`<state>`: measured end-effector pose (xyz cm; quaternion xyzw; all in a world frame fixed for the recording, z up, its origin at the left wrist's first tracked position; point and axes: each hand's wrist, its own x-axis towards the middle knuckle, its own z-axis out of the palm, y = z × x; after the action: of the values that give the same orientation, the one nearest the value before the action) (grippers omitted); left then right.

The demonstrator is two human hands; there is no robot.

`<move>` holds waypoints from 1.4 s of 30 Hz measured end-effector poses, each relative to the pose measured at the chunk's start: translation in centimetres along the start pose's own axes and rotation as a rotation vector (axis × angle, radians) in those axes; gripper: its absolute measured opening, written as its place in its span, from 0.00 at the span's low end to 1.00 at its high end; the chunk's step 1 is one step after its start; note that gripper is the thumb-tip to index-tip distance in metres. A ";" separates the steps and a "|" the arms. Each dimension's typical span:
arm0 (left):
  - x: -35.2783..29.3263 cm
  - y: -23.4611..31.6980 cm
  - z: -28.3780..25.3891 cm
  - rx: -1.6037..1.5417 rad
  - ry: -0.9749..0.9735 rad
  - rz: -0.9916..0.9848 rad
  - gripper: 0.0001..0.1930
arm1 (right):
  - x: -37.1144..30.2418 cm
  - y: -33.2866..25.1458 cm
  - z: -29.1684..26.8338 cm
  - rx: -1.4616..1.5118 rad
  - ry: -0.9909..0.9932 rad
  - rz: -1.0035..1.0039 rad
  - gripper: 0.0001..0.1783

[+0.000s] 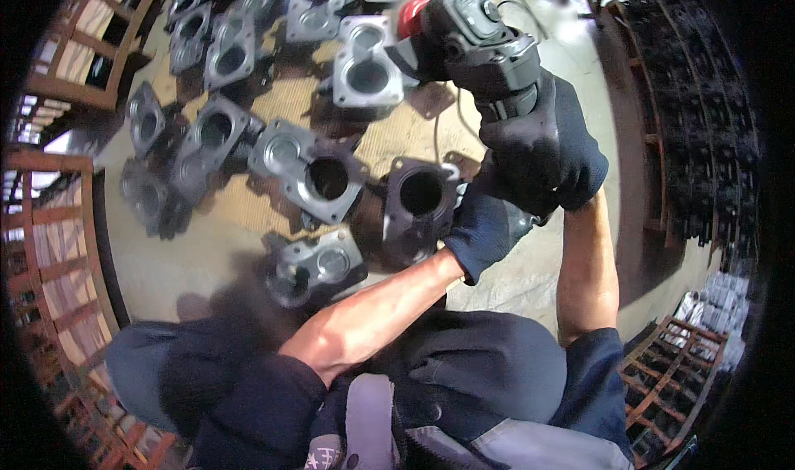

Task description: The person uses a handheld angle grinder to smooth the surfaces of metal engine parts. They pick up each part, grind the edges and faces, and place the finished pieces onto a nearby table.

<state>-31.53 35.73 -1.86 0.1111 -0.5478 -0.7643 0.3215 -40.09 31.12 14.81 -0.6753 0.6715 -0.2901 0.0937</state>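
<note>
Head: grinder (497,64), castings (368,54) L, flr (592,68) R

The bare left forearm (377,308), below a dark navy cloth sleeve (261,404), slants from near left toward the middle, ending in a left hand (484,234) in a dark blue knitted glove, its fingers mostly hidden. The bare right forearm (590,263) runs almost straight toward the far side; the right hand (577,151), also in a dark blue glove, lies farther away, bent round in a closed grip.
</note>
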 end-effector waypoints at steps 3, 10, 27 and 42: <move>2.7 5.4 0.4 0.636 -0.258 0.087 0.31 | -1.7 0.9 -3.3 0.217 0.157 0.386 0.25; 4.3 7.1 1.4 0.289 -0.319 -0.187 0.29 | -3.9 0.9 -4.9 0.517 0.492 0.442 0.24; 8.5 7.4 9.3 0.926 -0.298 0.167 0.28 | -13.4 7.1 -7.4 0.947 1.101 0.731 0.19; 20.2 22.4 -14.9 1.518 -0.444 0.738 0.18 | -12.1 12.1 -8.0 1.208 1.157 0.526 0.28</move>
<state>-31.05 7.61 16.60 -0.0406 -0.9600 -0.0440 0.2736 -53.76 43.89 11.87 -0.0804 0.4791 -0.8621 0.1439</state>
